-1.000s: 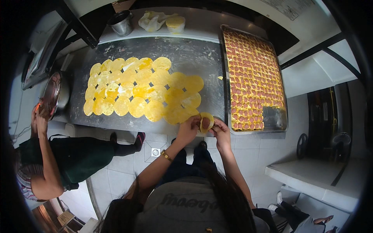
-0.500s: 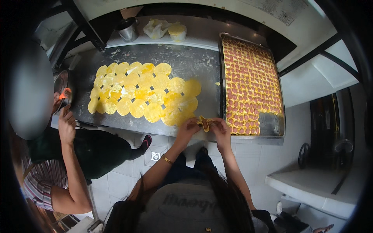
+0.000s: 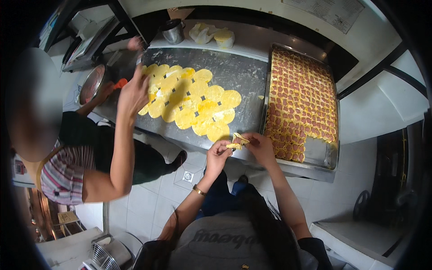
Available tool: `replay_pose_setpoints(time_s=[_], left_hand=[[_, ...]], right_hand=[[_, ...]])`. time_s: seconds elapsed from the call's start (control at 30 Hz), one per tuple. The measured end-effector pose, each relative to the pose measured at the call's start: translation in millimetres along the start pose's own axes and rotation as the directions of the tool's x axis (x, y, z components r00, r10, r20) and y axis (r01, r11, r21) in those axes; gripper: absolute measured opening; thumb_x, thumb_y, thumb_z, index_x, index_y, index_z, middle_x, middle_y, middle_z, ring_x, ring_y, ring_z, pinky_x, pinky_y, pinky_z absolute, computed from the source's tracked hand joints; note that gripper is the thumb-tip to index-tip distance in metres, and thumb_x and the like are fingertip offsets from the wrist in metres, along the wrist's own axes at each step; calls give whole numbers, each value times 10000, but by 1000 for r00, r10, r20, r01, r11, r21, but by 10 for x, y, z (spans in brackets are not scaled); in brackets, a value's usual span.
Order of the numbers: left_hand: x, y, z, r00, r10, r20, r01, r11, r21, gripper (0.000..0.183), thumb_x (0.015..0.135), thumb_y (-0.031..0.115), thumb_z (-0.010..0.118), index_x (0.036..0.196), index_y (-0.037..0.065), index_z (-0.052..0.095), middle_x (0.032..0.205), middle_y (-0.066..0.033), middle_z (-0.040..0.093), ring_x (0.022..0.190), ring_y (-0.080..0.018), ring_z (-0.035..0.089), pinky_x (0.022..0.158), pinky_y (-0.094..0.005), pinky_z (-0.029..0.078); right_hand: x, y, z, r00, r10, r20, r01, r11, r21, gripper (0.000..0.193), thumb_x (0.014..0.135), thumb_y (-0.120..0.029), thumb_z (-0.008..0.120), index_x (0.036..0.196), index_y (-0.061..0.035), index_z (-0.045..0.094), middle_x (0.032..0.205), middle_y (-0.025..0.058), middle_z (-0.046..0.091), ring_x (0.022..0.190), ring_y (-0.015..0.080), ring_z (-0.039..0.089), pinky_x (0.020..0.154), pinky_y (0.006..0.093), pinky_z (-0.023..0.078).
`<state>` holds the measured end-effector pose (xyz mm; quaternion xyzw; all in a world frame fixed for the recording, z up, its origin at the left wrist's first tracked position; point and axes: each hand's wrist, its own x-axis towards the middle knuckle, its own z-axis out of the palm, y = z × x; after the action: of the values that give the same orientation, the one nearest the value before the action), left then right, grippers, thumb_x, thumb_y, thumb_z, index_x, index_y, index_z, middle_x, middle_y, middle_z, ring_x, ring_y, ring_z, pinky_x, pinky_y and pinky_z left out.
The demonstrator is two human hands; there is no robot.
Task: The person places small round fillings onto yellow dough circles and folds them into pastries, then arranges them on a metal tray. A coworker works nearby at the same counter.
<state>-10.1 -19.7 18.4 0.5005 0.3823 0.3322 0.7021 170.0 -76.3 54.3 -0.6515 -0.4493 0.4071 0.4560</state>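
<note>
Dumpling (image 3: 239, 140) in a yellow wrapper sits between the left hand (image 3: 218, 152) and right hand (image 3: 261, 147), both pinching its folded edges, just off the near edge of the desk (image 3: 225, 67). Closely packed meat-topped dumplings (image 3: 301, 94) fill most of the metal tray (image 3: 321, 152) at right; its floor shows only at the near right corner, so that batch looks nearly done. Rows of flat round wrappers (image 3: 184, 118) lie overlapping on the desk, no meat visible on them, apparently yet to be shaped.
</note>
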Motion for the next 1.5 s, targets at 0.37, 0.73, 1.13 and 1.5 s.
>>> replay_pose_setpoints(time_s=[0.37,0.73,1.13,1.5], left_hand=[[9,-156,129,975,222,-23,-205,932,299,256,740,-119,644,948,9,568,970,-60,649,855,-143,630,725,-248,548],[61,4,87,961,264,86,-263,766,587,331,725,-1,711,1031,24,586,764,-113,650,693,-220,659,644,-303,525],[181,29,126,964,258,60,-231,711,664,326,681,38,753,957,51,580,733,-117,627,667,-256,649,615,-330,515],[219,23,151,990,136,44,-134,777,615,303,676,76,786,914,34,603,700,-116,626,657,-221,659,610,-306,520]], right_hand=[[175,32,37,967,-196,163,247,878,-410,265,723,-6,660,978,-10,587,884,141,607,843,318,612,742,378,494],[151,44,60,925,-257,278,379,636,-672,136,724,41,548,852,-3,538,917,170,550,877,353,570,752,425,469],[256,35,71,949,-148,279,285,780,-557,299,701,65,549,987,-8,597,969,161,578,900,365,573,758,432,464],[279,51,76,946,-114,303,274,781,-561,243,710,72,533,944,18,575,953,173,566,886,368,569,754,436,463]])
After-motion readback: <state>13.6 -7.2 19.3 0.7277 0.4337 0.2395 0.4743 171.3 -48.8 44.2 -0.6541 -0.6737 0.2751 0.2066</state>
